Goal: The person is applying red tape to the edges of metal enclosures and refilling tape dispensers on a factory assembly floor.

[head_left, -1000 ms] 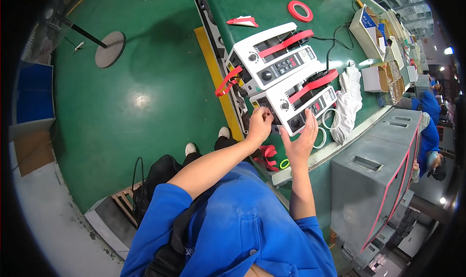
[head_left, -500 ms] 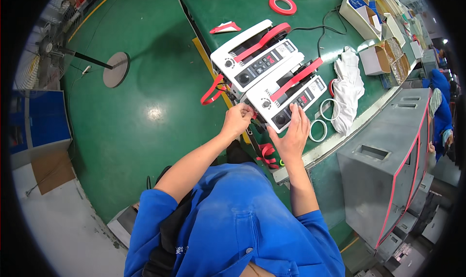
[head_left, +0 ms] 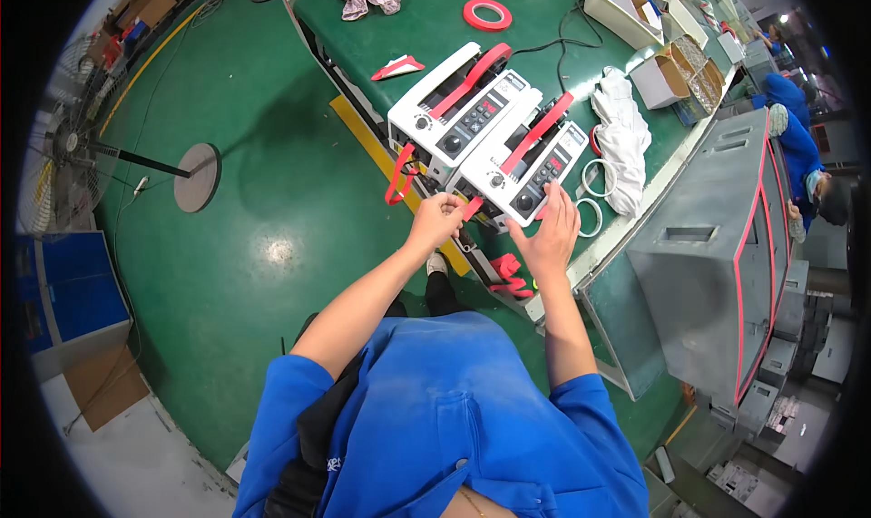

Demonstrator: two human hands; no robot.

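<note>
Two white automatic tape dispensers stand side by side at the bench edge: the far one [head_left: 458,110] and the near one [head_left: 522,169], each threaded with red tape. At the near dispenser's outlet, my left hand [head_left: 435,220] is closed in a pinch on the end of a short red tape strip [head_left: 473,208]. My right hand [head_left: 552,237] lies against the near dispenser's front right corner, thumb and fingers spread; a bit of red shows by its fingertips. From the far dispenser's outlet hangs a loop of red tape [head_left: 396,175].
Right of the dispensers lie two white rings [head_left: 590,217] and a white cloth [head_left: 622,141]. A red tape roll [head_left: 488,14] and black cable [head_left: 562,44] are behind. Red tape strips [head_left: 511,273] hang at the bench's near corner. A grey metal cabinet [head_left: 689,237] stands to the right.
My left hand has drawn slightly away from the near dispenser, and more of the red strip shows between them. My right hand stays at the corner. The whole view has shifted.
</note>
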